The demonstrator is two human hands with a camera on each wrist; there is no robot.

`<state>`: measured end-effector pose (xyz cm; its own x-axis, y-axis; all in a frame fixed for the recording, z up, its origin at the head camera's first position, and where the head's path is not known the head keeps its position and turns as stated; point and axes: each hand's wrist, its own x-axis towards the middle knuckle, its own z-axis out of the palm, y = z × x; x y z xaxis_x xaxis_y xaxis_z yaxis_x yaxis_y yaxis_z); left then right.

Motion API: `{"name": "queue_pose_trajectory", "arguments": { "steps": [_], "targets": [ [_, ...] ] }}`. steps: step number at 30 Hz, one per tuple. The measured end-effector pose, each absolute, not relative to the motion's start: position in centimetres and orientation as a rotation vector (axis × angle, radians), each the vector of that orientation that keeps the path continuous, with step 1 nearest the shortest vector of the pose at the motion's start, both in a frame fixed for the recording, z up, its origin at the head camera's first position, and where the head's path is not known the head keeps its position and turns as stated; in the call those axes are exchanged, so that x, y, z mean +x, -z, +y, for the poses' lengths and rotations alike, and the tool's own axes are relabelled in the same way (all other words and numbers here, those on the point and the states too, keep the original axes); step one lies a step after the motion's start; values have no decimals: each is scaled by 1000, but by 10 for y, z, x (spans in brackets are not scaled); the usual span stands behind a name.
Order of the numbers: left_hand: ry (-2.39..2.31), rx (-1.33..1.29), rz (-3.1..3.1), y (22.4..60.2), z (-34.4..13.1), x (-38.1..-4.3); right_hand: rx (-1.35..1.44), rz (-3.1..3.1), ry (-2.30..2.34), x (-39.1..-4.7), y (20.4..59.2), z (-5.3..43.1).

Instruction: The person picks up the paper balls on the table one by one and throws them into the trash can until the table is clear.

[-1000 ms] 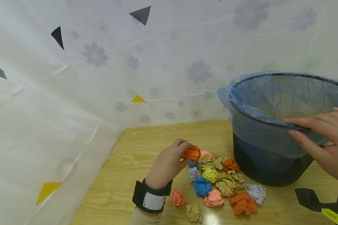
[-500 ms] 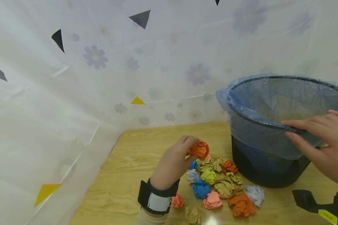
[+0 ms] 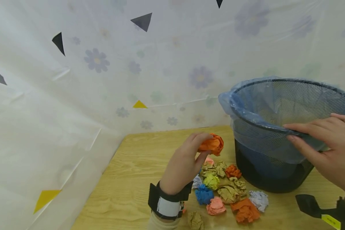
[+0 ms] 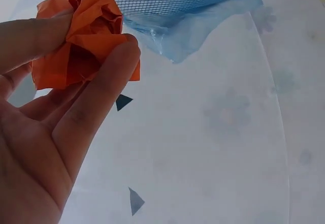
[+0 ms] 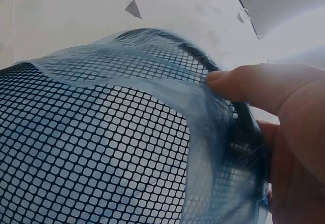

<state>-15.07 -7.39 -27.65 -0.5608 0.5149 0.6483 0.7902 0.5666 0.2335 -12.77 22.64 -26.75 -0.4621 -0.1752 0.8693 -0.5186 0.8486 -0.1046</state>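
Note:
My left hand (image 3: 182,163) pinches a crumpled orange paper ball (image 3: 214,144) between thumb and fingers, raised above the pile and left of the bin. The left wrist view shows the same orange paper ball (image 4: 84,41) close up, with the bin's blue liner behind it. At the right, my right hand (image 3: 327,143) grips the near rim of a black mesh wastebasket (image 3: 271,172), thumb outside and fingers over the edge. A thin blue plastic bag (image 3: 247,115) lines the basket and folds over its rim. In the right wrist view my thumb (image 5: 244,84) presses the liner against the rim.
Several crumpled paper balls lie left of the basket, among them a yellow one (image 3: 211,181), a blue one (image 3: 204,194), a pink one (image 3: 216,206), a larger orange one (image 3: 245,210) and a grey one (image 3: 258,200). A flowered white sheet (image 3: 161,64) hangs behind the wooden table (image 3: 132,166).
My left hand has lifted the orange paper ball up and to the right, toward the basket. My right hand keeps its grip on the rim. The head view has shifted slightly.

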Motion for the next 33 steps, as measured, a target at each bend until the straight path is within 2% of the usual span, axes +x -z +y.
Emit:
{"name": "queue_pose_trajectory", "arguments": {
  "steps": [21, 33],
  "targets": [
    [881, -1181, -2014, 257, -39, -151, 526, -2031, -374, -125, 265, 227],
    [801, -1380, -2038, 220, -19, -168, 522, -2040, -380, -125, 265, 226]
  ]
}}
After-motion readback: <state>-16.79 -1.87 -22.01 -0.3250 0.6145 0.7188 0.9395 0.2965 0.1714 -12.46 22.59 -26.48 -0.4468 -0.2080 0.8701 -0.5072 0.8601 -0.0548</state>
